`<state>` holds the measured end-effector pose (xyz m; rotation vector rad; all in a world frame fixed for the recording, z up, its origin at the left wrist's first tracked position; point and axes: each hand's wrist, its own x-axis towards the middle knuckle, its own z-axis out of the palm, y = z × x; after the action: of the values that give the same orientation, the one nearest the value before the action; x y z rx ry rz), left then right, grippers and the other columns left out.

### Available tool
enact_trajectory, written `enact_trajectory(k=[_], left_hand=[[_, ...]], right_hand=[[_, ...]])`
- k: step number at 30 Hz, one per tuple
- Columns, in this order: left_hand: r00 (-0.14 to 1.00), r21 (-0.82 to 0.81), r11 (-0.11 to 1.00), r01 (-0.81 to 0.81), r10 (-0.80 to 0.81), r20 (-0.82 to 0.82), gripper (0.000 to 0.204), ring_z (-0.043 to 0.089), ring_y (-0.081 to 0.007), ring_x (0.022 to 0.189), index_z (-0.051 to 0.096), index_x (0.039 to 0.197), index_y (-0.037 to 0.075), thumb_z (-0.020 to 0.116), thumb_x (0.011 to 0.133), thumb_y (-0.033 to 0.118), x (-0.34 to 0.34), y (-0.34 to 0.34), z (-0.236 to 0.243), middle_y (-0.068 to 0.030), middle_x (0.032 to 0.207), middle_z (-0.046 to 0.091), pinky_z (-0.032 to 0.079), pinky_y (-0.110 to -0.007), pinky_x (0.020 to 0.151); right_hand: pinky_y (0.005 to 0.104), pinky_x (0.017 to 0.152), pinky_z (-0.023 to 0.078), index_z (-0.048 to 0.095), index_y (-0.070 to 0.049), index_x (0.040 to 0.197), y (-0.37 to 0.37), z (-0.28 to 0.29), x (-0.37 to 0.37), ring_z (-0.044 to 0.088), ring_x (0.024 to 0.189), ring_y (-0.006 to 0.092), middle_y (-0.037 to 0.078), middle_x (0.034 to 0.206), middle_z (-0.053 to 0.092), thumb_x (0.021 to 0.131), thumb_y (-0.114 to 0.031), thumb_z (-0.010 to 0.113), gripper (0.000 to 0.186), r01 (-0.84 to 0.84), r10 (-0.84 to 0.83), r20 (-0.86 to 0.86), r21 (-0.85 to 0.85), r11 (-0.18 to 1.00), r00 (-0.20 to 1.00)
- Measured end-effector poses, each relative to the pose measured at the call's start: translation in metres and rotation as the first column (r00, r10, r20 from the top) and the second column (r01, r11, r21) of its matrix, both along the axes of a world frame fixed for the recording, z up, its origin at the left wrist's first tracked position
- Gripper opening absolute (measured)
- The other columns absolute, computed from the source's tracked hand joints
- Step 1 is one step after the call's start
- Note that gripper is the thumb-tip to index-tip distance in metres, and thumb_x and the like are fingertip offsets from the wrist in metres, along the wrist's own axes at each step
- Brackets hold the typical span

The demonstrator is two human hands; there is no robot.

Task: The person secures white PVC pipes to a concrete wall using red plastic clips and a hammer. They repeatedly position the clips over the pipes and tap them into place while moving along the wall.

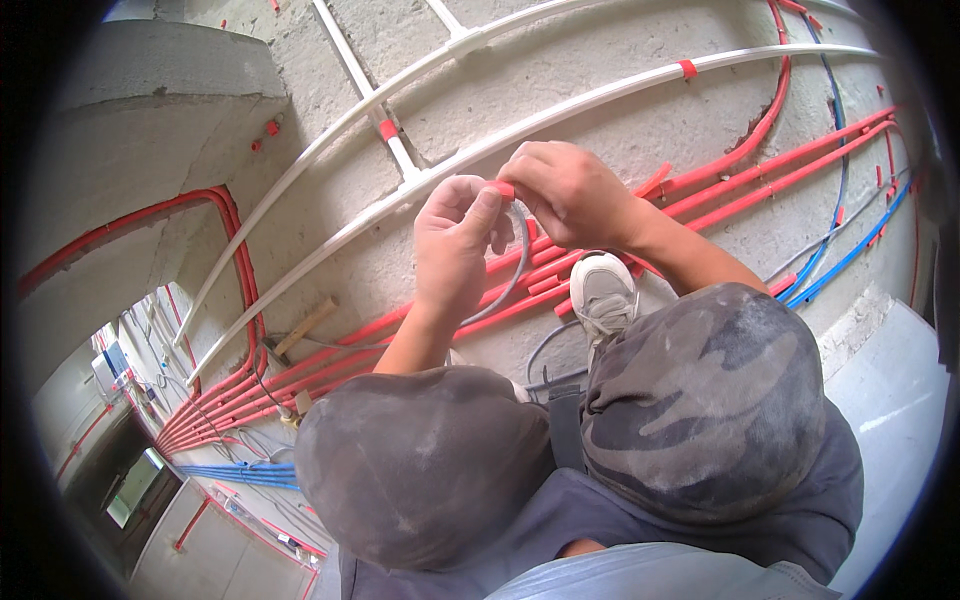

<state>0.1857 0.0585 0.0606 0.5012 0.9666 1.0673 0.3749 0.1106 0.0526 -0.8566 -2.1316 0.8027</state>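
In front of my knees both hands meet at a small red piece; whether it is tape or a short tube I cannot tell. My left hand pinches it between thumb and fingers. The fingers of my right hand are closed at its other end, their tips partly hidden. From just under the red piece a grey cable curves down past my left wrist toward the floor. Red conduits run along the floor behind and below my hands, with several short red pieces lying near them.
Two long white pipes cross beyond my hands, linked to shorter white branches. Blue conduits lie at the right. My shoe stands beside the red conduits. A wooden piece is at the left, near a concrete wall.
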Motion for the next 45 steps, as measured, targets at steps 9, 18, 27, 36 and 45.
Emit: enact_trajectory(k=[9, 18, 27, 36, 45], left_hand=[[0.976, 0.367, 0.913, -0.175, 0.21, -0.057, 0.009, 0.058, -0.0076, 0.063, 0.061, 0.09, 0.001, 0.068, 0.094, -0.004, 0.015, -0.006, 0.034, -0.0055, 0.08, 0.064, 0.044, -0.023, 0.054], [0.929, 0.59, 0.807, -0.029, 0.239, -0.282, 0.034, 0.06, -0.011, 0.091, 0.054, 0.115, 0.001, 0.068, 0.088, -0.013, -0.021, -0.031, 0.003, -0.0071, 0.105, 0.058, 0.05, -0.025, 0.075], [0.477, 0.55, 0.834, 0.049, 0.464, -0.746, 0.021, 0.065, -0.0207, 0.086, 0.06, 0.088, -0.001, 0.062, 0.078, -0.02, -0.144, -0.047, -0.062, -0.0121, 0.095, 0.067, 0.054, -0.03, 0.078], [0.28, 0.344, 0.937, 0.058, 0.316, -0.907, 0.015, 0.065, -0.0304, 0.098, 0.073, 0.097, 0.002, 0.074, 0.082, -0.001, -0.212, -0.028, -0.113, -0.0117, 0.1, 0.069, 0.051, -0.039, 0.086], [0.281, 0.375, 0.92, 0.112, 0.333, -0.9, 0.02, 0.061, -0.0319, 0.094, 0.074, 0.097, 0.006, 0.073, 0.079, 0.0, -0.225, -0.014, -0.137, -0.0101, 0.098, 0.067, 0.049, -0.041, 0.083]], right_hand=[[0.0419, 0.059, 0.048, 0.06, 0.0, 0.078, 0.006, 0.03, -0.015, 0.061, 0.063, 0.0352, 0.016, 0.072, 0.06, 0.088, -0.014, 0.058, 0.017, -0.046, 0.01, -0.242, -0.143, 0.989, 0.97], [0.0284, 0.055, 0.037, 0.063, 0.005, 0.08, -0.017, -0.001, -0.06, 0.049, 0.06, 0.0109, 0.007, 0.07, 0.06, 0.089, -0.017, 0.054, 0.026, -0.352, -0.378, -0.563, -0.793, 0.496, 0.735], [0.0278, 0.073, 0.054, 0.071, 0.003, 0.101, -0.011, -0.061, -0.161, 0.066, 0.08, 0.0123, 0.008, 0.089, 0.072, 0.092, -0.002, 0.068, 0.011, -0.286, 0.177, -0.231, -0.634, 0.719, 0.957], [0.0347, 0.07, 0.056, 0.074, -0.008, 0.096, 0.008, -0.118, -0.227, 0.073, 0.079, 0.0249, 0.011, 0.087, 0.074, 0.087, -0.011, 0.074, 0.009, -0.006, 0.071, 0.166, -0.362, 0.932, 0.984], [0.0396, 0.069, 0.054, 0.075, -0.014, 0.102, 0.013, -0.124, -0.244, 0.071, 0.08, 0.027, 0.006, 0.093, 0.072, 0.083, -0.02, 0.078, 0.02, -0.038, 0.108, 0.32, -0.219, 0.975, 0.941]])
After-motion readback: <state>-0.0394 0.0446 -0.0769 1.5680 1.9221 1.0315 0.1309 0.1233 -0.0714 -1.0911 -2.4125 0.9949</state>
